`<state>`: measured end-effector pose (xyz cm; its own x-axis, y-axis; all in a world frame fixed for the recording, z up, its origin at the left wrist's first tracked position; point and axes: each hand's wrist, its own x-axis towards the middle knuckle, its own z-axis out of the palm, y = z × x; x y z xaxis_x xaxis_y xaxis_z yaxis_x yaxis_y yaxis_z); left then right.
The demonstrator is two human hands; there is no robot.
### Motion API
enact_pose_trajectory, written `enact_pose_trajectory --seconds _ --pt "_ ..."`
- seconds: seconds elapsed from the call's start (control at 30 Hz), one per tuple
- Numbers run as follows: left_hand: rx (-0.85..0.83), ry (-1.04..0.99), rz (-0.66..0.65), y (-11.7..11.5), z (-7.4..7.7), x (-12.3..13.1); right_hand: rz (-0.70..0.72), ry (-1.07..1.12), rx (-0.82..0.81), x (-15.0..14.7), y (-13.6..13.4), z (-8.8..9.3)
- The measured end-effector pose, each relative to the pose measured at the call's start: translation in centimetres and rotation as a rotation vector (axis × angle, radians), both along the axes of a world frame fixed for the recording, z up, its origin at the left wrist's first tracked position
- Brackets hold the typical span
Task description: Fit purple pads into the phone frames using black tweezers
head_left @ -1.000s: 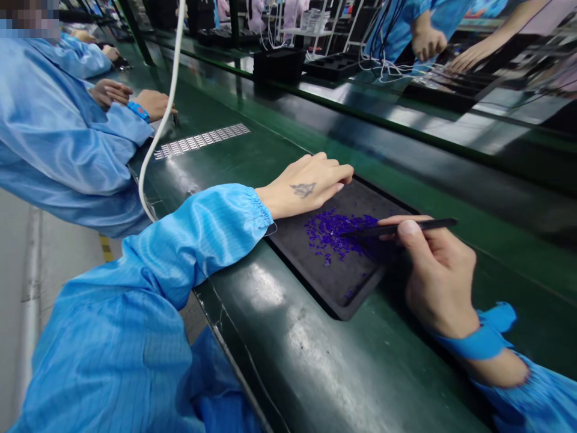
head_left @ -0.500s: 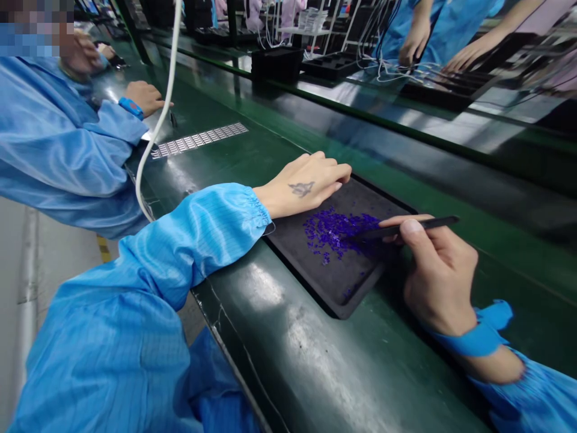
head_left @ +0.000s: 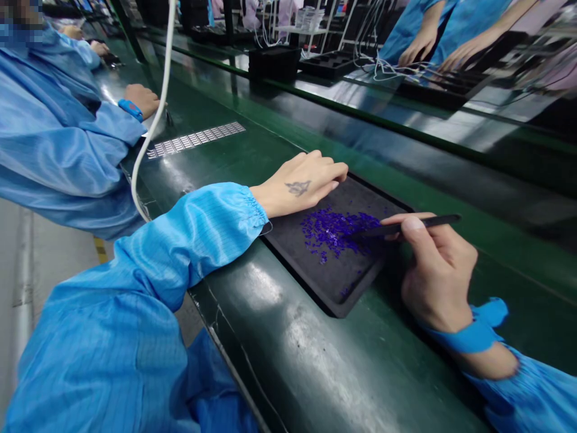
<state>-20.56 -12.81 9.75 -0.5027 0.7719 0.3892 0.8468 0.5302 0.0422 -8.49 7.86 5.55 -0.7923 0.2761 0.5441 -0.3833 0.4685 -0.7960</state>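
A shallow black tray (head_left: 318, 279) lies on the green bench, with a heap of tiny purple pieces (head_left: 331, 231) spread over its middle. My right hand (head_left: 439, 270) is closed around slim black tweezers (head_left: 444, 220), held like a pen. Their tip reaches down into the right side of the heap, where the dark tool is hard to make out against the tray. Over the tray's far left part lies my left hand (head_left: 302, 183), its back up and its fingers curled together. Whatever its fingertips hold or touch is hidden under the hand.
A white cable (head_left: 161, 108) hangs down at the left. Beyond my left arm, a gridded metallic strip (head_left: 198, 139) lies near a co-worker's hand (head_left: 142, 99). Across the bench, another person's hands (head_left: 421, 45) are among cables and black trays (head_left: 439, 90).
The whole view has shifted slightly. Both my hands keep nearly the same places at the tray, the tweezers still in the heap. Across the bench, the other person's hand has moved a little.
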Motion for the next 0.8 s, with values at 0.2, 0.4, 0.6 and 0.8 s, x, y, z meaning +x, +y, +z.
enact_pose_trajectory --seconds 0.2,0.4,0.6,0.8 --pt "0.001 0.002 0.003 0.0 0.0 0.0 -0.024 0.052 -0.045 0.0 -0.1 0.1" --pt "-0.001 0.0 0.009 0.0 0.0 0.1 -0.009 0.024 -0.023 0.0 -0.1 0.2" --pt "-0.005 0.003 0.009 0.0 0.1 0.2 -0.097 0.078 -0.068 -0.3 0.2 0.1" --pt "0.024 0.053 0.041 -0.3 0.6 -0.3 -0.133 0.04 -0.231 -1.3 0.6 -0.1"
